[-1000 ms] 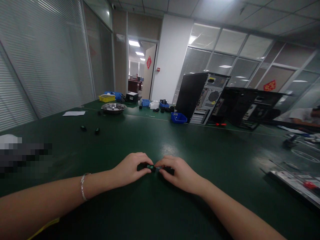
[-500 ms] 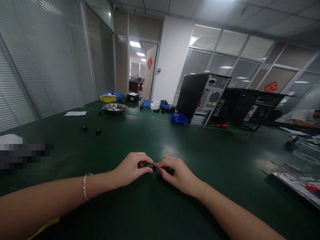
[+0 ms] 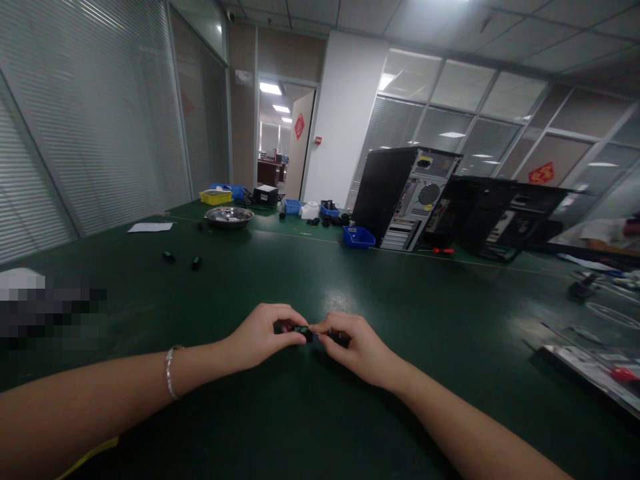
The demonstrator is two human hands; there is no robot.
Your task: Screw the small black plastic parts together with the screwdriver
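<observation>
Between finger and thumb, my left hand (image 3: 263, 339) grips a small black piece (image 3: 303, 331) with green marks on its top. My right hand (image 3: 355, 347) is pinched at the right end of that piece, its fingertips nearly meeting those of the left. What the right fingers hold is too small and dark to make out. Two similar small black pieces, a left one (image 3: 169, 257) and a right one (image 3: 197, 263), lie apart on the green table (image 3: 240, 420) to the far left.
A metal bowl (image 3: 229, 217), a white paper (image 3: 151, 227) and a yellow bin (image 3: 216, 197) are at the back left. Behind the hands stand a blue bin (image 3: 359, 237) and a black computer tower (image 3: 385, 193). An opened metal-and-black device (image 3: 595, 377) lies at right.
</observation>
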